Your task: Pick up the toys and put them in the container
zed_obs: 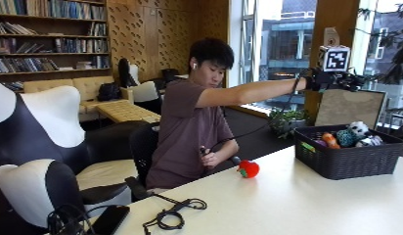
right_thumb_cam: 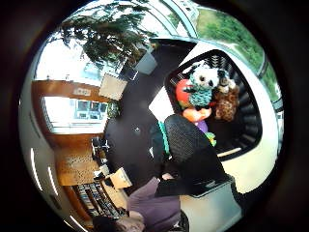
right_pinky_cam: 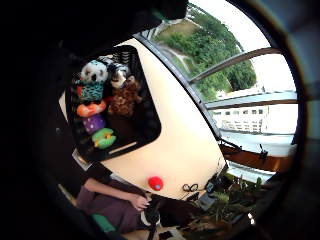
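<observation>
A dark woven basket (zed_obs: 348, 159) stands on the white table (zed_obs: 286, 200) at the far right. It holds a panda plush (zed_obs: 359, 128), an orange toy (zed_obs: 329, 140) and a teal one (zed_obs: 347, 137). My gloved right hand (zed_obs: 330, 79) is raised high above the basket's near corner, fingers relaxed, holding nothing. A red toy (zed_obs: 248, 169) lies on the table near the person's edge, well apart from the basket. Both palm views look down from a distance into the basket (right_pinky_cam: 150, 132) (right_thumb_cam: 247, 126), with the panda (right_pinky_cam: 94, 72) (right_thumb_cam: 205, 79), a brown plush (right_pinky_cam: 125, 97) (right_thumb_cam: 226, 104) and the red toy (right_pinky_cam: 156, 183).
A looped black cable (zed_obs: 172, 215) and a dark phone (zed_obs: 110, 219) lie at the table's near left corner. The person's bare left hand (zed_obs: 208, 157) holds a small dark thing at the table edge. A black-and-white chair (zed_obs: 38, 147) stands at the left.
</observation>
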{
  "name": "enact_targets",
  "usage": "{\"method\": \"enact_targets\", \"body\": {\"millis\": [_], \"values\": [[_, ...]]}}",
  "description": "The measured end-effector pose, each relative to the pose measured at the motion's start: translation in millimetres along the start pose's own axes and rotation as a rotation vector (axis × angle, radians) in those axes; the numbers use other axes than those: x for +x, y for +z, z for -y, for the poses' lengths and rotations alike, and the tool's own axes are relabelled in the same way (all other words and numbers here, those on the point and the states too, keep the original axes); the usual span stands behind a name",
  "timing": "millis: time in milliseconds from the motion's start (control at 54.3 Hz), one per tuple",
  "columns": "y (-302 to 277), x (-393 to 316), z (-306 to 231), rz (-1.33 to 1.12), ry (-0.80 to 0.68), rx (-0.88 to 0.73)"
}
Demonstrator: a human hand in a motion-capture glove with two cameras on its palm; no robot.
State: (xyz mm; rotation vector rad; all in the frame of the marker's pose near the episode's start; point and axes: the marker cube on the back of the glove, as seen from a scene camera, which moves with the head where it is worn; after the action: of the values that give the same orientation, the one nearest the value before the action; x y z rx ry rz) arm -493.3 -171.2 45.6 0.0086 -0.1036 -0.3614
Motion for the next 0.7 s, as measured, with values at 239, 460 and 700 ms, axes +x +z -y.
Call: {"method": "enact_targets", "body": {"millis": [239, 460, 700], "values": [[-27.0, 117.4, -78.0, -0.079, 0.019, 0.006], [3.0, 217.3, -165.0, -0.066, -0.159, -0.027], [136.7, 257.9, -223.7, -0.051, 0.089, -0.136]]}}
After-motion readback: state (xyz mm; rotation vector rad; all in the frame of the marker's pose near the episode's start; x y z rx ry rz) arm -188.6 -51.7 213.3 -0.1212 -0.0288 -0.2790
